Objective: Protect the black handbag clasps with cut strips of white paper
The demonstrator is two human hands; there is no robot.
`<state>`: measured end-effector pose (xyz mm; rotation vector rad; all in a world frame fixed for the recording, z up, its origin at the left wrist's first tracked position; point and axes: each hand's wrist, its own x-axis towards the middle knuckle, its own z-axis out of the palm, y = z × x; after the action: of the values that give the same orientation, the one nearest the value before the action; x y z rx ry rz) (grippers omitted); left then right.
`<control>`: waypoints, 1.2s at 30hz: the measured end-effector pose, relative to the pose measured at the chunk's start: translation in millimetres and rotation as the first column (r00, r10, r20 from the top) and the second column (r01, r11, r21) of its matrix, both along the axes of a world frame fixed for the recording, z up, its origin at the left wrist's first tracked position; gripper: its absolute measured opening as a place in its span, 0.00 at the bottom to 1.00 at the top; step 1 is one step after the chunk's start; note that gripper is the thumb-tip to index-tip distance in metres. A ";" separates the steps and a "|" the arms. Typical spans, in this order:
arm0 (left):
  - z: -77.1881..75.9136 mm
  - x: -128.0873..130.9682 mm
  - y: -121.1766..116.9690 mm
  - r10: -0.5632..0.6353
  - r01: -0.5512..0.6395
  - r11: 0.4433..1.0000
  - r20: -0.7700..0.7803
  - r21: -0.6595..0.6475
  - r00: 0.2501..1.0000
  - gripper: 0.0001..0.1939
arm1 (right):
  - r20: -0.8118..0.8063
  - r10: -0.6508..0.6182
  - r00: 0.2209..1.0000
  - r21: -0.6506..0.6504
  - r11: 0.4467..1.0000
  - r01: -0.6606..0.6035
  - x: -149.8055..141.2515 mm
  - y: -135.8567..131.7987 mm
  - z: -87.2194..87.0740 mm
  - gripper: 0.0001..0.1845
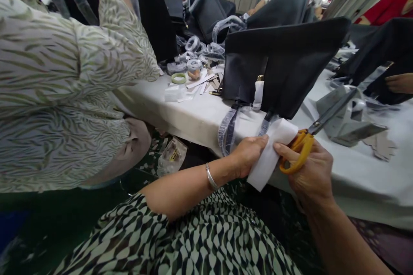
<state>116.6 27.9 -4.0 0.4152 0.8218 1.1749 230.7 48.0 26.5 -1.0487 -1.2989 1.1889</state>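
Note:
A white strip (265,167), paper or foam by its look, is pinched at its left edge by my left hand (248,154). My right hand (311,172) grips yellow-handled scissors (298,154), their blades pointing up and to the right. The thumb of that hand also presses on the strip's right edge. Just beyond my hands stands a black bag (277,60), upside down, with a white-wrapped strap and gold buckle (258,90) on its side. Its plastic-wrapped handles (228,131) hang over the table's front edge.
A grey metal tape dispenser (346,120) sits on the white-covered table (155,103) at right. Left of the bag lie a green tape roll (178,78), paper scraps and plastic-wrapped straps. A co-worker's patterned sleeve (125,47) reaches in at left; another person's hand (400,83) is at far right.

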 end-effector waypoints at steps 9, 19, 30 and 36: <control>-8.7 1.7 -8.6 -0.002 0.016 0.993 -0.123 0.119 0.992 0.18 | 0.049 -0.016 0.999 -0.032 0.999 0.017 -0.4 1.8 -12.0 0.21; -5.4 -66.3 -19.9 -0.107 0.147 0.968 -0.195 0.204 0.975 0.22 | -0.357 0.511 0.782 -0.353 0.702 -0.619 53.8 -27.9 -4.4 0.32; 3.5 -100.3 -22.9 -0.189 0.308 0.935 -0.486 0.177 0.853 0.22 | -0.777 0.507 0.373 -0.276 0.258 -0.926 49.7 -71.2 -28.7 0.43; 12.3 -95.5 -27.6 -0.316 0.456 0.887 -0.621 0.076 0.717 0.26 | -0.832 0.443 0.335 -0.241 0.255 -0.936 46.8 -65.3 -33.4 0.44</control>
<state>21.0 0.3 8.3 1.1394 1.0752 0.7287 277.5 -17.2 -6.9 -0.2722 -0.6988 2.7436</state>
